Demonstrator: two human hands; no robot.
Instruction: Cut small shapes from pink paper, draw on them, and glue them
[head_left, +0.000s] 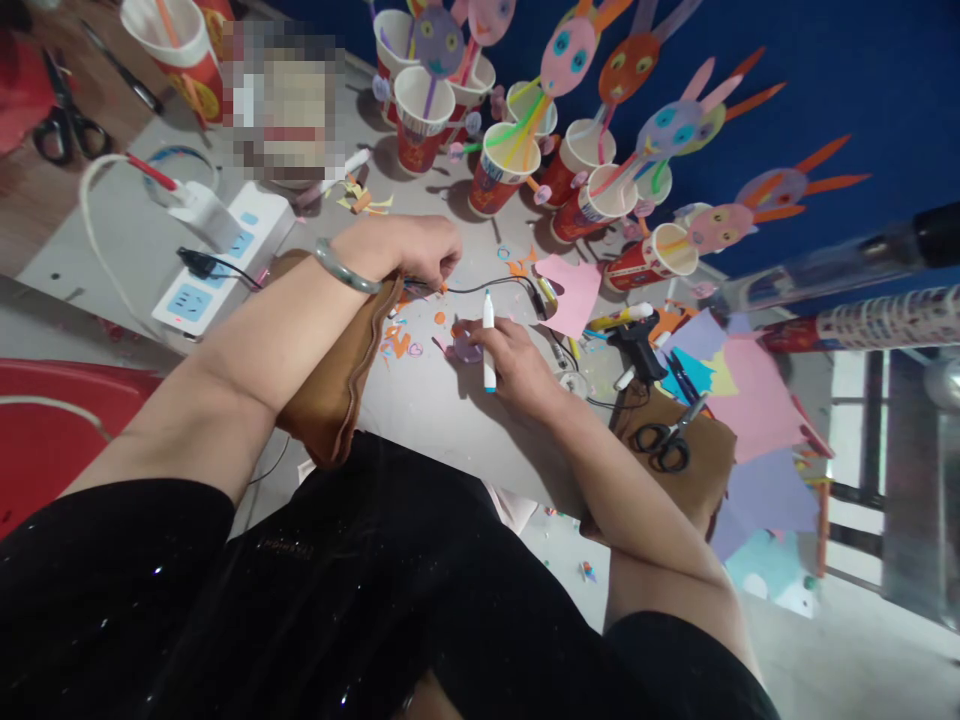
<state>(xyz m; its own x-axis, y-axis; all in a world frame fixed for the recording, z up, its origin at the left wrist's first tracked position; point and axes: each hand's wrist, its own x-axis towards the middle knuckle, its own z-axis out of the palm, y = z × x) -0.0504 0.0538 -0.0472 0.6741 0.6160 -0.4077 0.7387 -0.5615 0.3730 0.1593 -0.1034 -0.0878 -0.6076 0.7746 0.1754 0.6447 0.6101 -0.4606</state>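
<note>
My right hand [514, 365] is closed around a white marker [489, 345] with blue ends. A small purple paper disc [467, 345] lies on the table beside its fingertips; whether they touch it is unclear. My left hand [431, 250], with a bangle on the wrist, has its fingers curled down near the tabletop among orange paper scraps. Anything inside those fingers is hidden or too small to name. Between the two hands and just below them lie more orange cuttings [396, 342].
Paper cups [501, 185] with straws and paper rabbit heads [570, 55] stand along the blue wall. A power strip [223, 262] sits at left. To the right are a black glue gun [637, 345], scissors [666, 445], a pink sheet [574, 290] and stacked cups [870, 318].
</note>
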